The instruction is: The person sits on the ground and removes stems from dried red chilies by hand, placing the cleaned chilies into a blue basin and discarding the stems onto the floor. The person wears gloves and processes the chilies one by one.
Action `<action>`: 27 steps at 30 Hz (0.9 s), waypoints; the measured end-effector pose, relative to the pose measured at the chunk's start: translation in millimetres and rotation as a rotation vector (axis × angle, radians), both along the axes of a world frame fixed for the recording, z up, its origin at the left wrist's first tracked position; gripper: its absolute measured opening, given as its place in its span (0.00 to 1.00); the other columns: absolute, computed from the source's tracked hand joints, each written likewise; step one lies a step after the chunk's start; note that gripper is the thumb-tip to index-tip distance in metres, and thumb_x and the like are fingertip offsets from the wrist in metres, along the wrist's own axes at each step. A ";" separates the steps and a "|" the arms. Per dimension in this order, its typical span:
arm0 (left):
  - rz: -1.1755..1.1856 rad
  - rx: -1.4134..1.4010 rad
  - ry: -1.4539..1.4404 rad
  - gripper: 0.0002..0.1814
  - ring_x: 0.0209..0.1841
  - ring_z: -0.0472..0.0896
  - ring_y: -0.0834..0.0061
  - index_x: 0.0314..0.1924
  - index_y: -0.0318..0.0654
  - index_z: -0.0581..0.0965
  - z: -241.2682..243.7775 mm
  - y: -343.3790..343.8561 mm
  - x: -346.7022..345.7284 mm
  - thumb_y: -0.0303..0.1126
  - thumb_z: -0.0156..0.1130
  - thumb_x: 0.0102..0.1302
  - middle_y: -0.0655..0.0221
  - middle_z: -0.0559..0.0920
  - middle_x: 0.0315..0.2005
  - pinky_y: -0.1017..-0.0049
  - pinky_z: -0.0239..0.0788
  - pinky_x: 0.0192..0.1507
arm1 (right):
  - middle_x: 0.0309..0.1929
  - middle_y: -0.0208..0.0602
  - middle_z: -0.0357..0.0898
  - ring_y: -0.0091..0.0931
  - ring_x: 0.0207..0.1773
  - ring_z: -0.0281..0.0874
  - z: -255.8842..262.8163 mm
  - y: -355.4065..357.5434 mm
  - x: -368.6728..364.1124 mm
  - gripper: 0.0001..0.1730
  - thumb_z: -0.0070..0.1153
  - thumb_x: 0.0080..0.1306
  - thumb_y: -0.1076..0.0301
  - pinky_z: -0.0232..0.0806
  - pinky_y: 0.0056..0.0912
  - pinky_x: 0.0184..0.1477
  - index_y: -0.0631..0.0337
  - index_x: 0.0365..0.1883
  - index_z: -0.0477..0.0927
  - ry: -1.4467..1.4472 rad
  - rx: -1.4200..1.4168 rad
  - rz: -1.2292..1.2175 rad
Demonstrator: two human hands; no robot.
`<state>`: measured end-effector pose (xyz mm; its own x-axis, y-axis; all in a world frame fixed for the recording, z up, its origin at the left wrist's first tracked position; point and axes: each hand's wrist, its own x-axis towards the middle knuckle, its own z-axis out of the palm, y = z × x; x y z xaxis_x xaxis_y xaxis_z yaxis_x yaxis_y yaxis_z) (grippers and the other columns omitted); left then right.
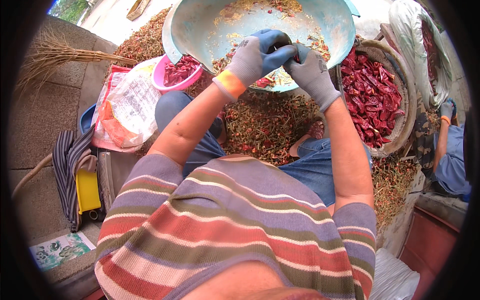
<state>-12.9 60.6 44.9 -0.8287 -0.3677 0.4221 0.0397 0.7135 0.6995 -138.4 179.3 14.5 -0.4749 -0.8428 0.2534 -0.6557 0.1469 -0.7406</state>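
Note:
Both my hands wear grey knit gloves with blue coated fingers, and they meet over a pale blue basin (210, 26). My left hand (258, 54) has its fingers bent toward the right one; what they hold is hidden. A bit of dried red chili pepper (297, 58) shows at the fingertips of my right hand (310, 71), which pinches it. Yellow seeds (234, 35) and red chili scraps (264, 81) are scattered inside the basin. Dark red dried chilies (369, 97) fill a round woven basket (407, 123) to the right.
A pink bowl (159, 84) of chilies stands left of the basin, near a printed plastic sack (129, 101). Stems and scraps (270, 120) cover the ground between my feet. A twig broom (71, 54) lies left. Another person's gloved hand (447, 109) is by a white sack (418, 48).

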 end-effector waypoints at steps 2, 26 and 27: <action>-0.011 -0.172 0.068 0.11 0.38 0.83 0.64 0.42 0.34 0.82 -4.6 -3.4 -1.0 0.33 0.68 0.65 0.59 0.83 0.34 0.71 0.75 0.43 | 0.34 0.52 0.84 0.42 0.39 0.85 -0.8 -0.1 1.3 0.20 0.58 0.66 0.52 0.74 0.42 0.44 0.62 0.42 0.83 -0.059 0.019 0.012; -0.009 1.225 0.015 0.11 0.20 0.61 0.89 0.36 0.45 0.75 -26.2 -15.4 -15.7 0.41 0.54 0.76 0.84 0.66 0.21 0.83 0.55 0.24 | 0.28 0.41 0.84 0.34 0.31 0.84 7.9 22.1 -10.2 0.14 0.58 0.71 0.52 0.75 0.38 0.36 0.50 0.44 0.85 0.130 -0.098 0.159; -0.071 0.901 -0.144 0.10 0.27 0.71 0.86 0.46 0.40 0.78 -16.3 -10.4 -0.9 0.37 0.58 0.74 0.78 0.75 0.26 0.82 0.66 0.32 | 0.29 0.37 0.85 0.30 0.30 0.84 6.5 27.8 -32.4 0.11 0.59 0.71 0.55 0.75 0.35 0.34 0.48 0.45 0.85 0.059 -0.333 0.087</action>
